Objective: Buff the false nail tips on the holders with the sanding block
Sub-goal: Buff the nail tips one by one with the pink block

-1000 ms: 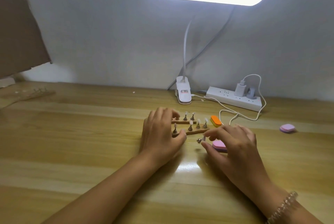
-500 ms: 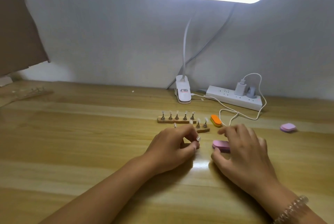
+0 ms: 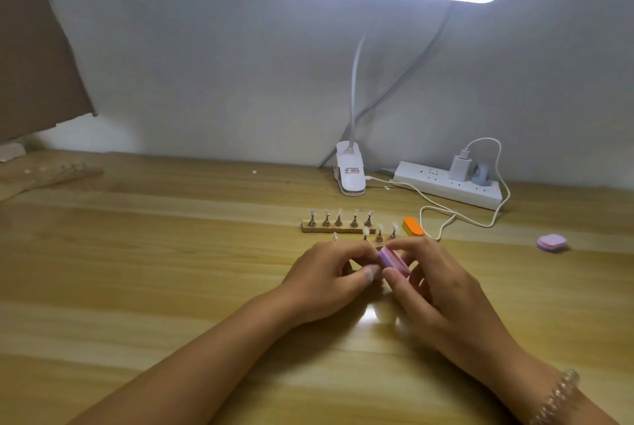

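Pink-and-lilac sanding block, a small oblong slab, tilts in the pinching grip of the right hand; the left hand curls beside it, grip's contents hidden.

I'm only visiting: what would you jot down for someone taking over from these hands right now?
Right hand: fingers pinch the pink sanding block, held tilted.
Left hand: fingers curled by the block's near end; what they hold is hidden.
Back strip: five nail tips standing.
Front row of holders: partly behind the hands.
Done: cannot tell which tips are buffed.
Left: buff the tips.
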